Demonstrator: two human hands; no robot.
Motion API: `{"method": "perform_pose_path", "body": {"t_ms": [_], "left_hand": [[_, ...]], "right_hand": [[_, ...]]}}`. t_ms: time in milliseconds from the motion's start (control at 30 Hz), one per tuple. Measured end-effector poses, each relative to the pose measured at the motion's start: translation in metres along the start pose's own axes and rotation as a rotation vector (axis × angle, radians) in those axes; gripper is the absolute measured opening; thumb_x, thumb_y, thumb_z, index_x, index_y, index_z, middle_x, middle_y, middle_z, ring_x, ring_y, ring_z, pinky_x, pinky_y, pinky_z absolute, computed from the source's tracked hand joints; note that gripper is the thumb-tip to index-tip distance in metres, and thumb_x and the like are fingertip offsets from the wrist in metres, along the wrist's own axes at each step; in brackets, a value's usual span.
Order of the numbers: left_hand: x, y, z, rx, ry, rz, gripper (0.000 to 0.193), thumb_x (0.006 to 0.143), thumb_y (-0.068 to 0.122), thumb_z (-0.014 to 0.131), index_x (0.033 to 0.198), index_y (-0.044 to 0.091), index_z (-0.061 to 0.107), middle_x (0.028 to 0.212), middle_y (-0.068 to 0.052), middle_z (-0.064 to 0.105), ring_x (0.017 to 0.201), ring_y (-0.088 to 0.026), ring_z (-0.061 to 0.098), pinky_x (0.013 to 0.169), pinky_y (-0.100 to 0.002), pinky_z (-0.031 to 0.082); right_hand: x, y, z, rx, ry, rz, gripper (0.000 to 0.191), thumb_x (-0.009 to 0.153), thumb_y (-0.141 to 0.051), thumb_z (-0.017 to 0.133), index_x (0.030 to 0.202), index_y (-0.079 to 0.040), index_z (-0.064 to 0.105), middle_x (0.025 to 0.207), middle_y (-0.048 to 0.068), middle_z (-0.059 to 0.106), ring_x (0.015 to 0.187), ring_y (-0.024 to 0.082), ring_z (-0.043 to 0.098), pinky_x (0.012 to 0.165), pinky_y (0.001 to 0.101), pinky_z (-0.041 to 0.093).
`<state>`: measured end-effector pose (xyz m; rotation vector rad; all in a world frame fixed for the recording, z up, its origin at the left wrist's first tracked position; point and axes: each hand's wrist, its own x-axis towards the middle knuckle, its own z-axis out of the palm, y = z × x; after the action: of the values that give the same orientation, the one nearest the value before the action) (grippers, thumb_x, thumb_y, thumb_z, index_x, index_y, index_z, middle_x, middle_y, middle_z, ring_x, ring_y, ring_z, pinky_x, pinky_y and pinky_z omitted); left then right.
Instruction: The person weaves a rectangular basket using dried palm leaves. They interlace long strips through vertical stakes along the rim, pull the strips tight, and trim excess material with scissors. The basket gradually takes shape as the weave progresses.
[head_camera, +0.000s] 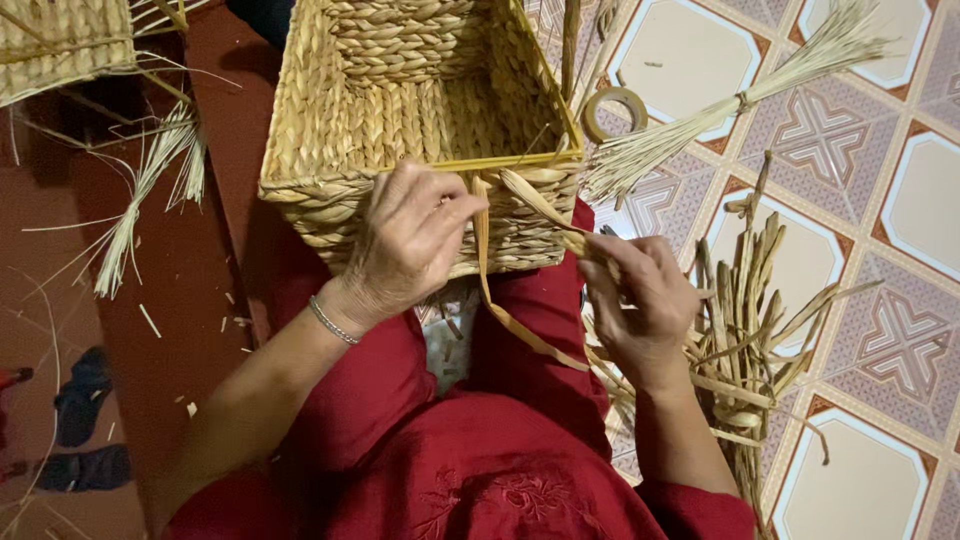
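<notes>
- Left hand (410, 240) presses flat against the near wall of the square woven basket (420, 120), fingers curled over the rim, thumb and fingertips pinching the top of a flat straw strand (500, 300) just where it meets the rim.
- Right hand (640, 300) sits to the right of the left hand and lower, near the basket's near-right corner, closed around the same strand's other run together with a few loose stalks.
- The strand's long axis: it drops from the rim beside the left fingertips, loops down across the red-clothed lap (540, 330), then climbs right into the right hand's grip. A second wide fold of it lies between the two hands, touching the basket corner.
- Left hand is the nearer one to the rim; right hand is apart from the basket, nearer the bundle of flat dried stalks (750, 300) lying just to its right on the tiled floor (900, 210).
- Beyond the right hand, further out: a tied sheaf of thin reeds (740, 100) and a roll of tape (613, 110) beside the basket's right wall.
- Far left of the left hand: loose straw (150, 190) on a dark red surface, and a second basket (60, 45), cut off by the frame.
- Hidden: the right palm's contents, the strand's entry point under the left fingers, the basket's far rim.
</notes>
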<state>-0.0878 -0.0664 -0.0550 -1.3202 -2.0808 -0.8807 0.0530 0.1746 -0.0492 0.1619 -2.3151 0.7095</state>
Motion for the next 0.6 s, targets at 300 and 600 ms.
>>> {"method": "perform_pose_path", "body": {"t_ms": [300,600], "left_hand": [[0.005,0.002,0.015,0.161,-0.060,0.002,0.037,0.096,0.003,0.071,0.133,0.006,0.067,0.107,-0.005,0.057,0.102,-0.022,0.053,0.087,-0.038,0.043],[0.000,0.014,0.015,0.334,-0.118,0.039,0.046,0.099,0.013,0.061,0.144,0.010,0.061,0.126,-0.014,0.050,0.118,-0.028,0.050,0.099,-0.048,0.041]], "right_hand": [[0.032,-0.022,0.019,-0.018,0.105,-0.092,0.035,0.096,0.008,0.077,0.124,-0.009,0.067,0.097,0.008,0.067,0.079,0.014,0.063,0.062,0.0281,0.051],[0.050,-0.022,0.045,-0.022,0.107,-0.192,0.046,0.090,0.012,0.077,0.130,-0.008,0.069,0.088,0.008,0.061,0.073,0.017,0.061,0.061,0.0307,0.050]]}}
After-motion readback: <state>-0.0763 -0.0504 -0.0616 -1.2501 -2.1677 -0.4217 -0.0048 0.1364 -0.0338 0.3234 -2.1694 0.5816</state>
